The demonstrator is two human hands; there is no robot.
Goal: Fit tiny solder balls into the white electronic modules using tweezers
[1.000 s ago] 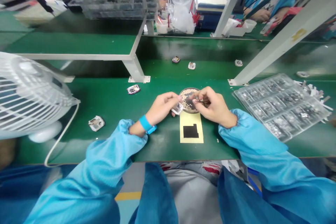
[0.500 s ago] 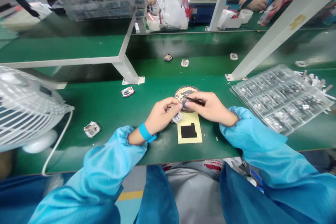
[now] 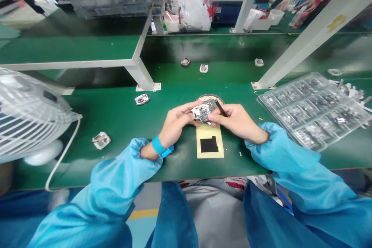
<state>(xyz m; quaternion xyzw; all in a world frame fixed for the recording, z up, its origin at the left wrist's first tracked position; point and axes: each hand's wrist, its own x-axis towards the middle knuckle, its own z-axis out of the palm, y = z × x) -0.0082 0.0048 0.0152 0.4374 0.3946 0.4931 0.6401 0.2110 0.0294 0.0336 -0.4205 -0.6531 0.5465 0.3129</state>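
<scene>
My left hand [image 3: 180, 118] grips a small silver electronic module [image 3: 201, 112] by its edge, holding it above a round dish [image 3: 209, 97] filled with tiny beige and dark pieces. My right hand [image 3: 236, 119] is shut on black tweezers [image 3: 221, 108], and their tips reach in beside the module. The hands hide the front of the dish. Below them lies a pale yellow card with a black patch [image 3: 209, 145]. A blue wrist strap [image 3: 159, 146] circles my left wrist.
A white fan [image 3: 26, 114] and its cable stand at the left of the green bench [image 3: 122, 104]. A clear tray of metal parts [image 3: 312, 110] lies to the right. Several loose modules sit further along. A co-worker's hand [image 3: 310, 2] shows at the top right.
My hands have come together, and the module has moved from low beside the dish up over it. The tweezers now point at the module. The whole view has shifted slightly.
</scene>
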